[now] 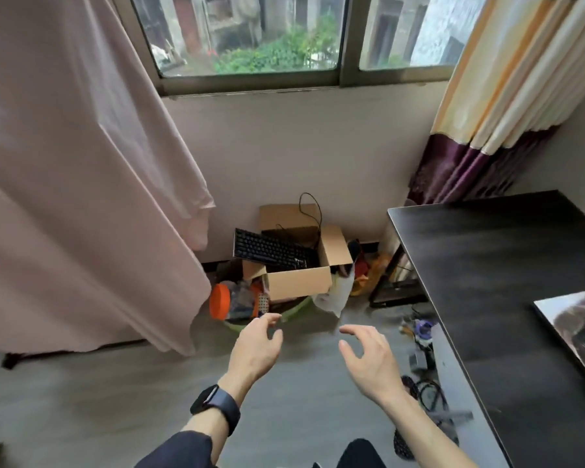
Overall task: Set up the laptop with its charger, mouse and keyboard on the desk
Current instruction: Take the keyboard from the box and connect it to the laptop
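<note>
A black keyboard [267, 248] lies slanted across the top of an open cardboard box [301, 282] on the floor by the wall, with a black cable [313, 211] looping up out of the box. The dark desk [493, 265] runs along the right, and a laptop [574, 329] rests on it at the right edge, partly cut off. My left hand [255, 349], with a black watch on its wrist, and my right hand [368, 356] reach forward above the floor, short of the box. Both hold nothing, fingers loosely curved.
A pink curtain [81, 197] hangs on the left, and a cream and purple curtain [480, 130] at the right of the window. A green basin [294, 312] with orange and other clutter sits under the box. Cables and small items [426, 383] lie on the floor beside the desk.
</note>
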`<state>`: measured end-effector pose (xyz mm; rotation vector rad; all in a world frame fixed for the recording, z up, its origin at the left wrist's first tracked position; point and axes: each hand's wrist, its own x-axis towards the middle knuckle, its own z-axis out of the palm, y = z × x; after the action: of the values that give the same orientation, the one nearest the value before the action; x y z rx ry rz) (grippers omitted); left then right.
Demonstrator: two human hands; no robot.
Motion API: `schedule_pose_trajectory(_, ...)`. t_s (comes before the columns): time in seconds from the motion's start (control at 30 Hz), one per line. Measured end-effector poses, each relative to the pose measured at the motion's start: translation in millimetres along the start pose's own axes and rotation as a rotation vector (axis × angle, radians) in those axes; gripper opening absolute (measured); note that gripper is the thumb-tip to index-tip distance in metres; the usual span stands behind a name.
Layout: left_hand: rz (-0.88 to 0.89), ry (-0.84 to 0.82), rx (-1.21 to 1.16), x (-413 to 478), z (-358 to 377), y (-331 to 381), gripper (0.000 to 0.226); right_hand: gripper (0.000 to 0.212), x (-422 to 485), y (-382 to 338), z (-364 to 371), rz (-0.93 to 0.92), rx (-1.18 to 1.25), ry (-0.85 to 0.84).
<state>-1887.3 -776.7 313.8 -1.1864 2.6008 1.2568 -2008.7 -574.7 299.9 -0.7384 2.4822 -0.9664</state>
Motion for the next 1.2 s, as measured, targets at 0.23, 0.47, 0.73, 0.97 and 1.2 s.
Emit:
schedule_pose_trajectory(0.23,-0.068,0.064,-0.054,68,-38,-15,0.032,0.027,82,-26,19,0.028,0.000,-0.102)
schedule_pose_trajectory(0.47,-0.130,0.070,-0.032,192,-43,-2,0.030,0.030,208,-16,23,0.119,0.044,-0.183)
schedule_pose_trajectory(0.73,-0.294,-0.032,0.027,333,-40,18,0.033,0.038,374,17,9,0.303,0.077,-0.309)
schedule_pose_trajectory(0.97,-0.486,-0.075,0.038,435,-27,-29,0.046,0.067,534,60,47,0.517,0.067,-0.300)
schedule_pose_trajectory(1.2,-0.746,0.021,0.074,520,-15,-111,0.078,0.100,658,91,127,0.571,0.120,-0.284)
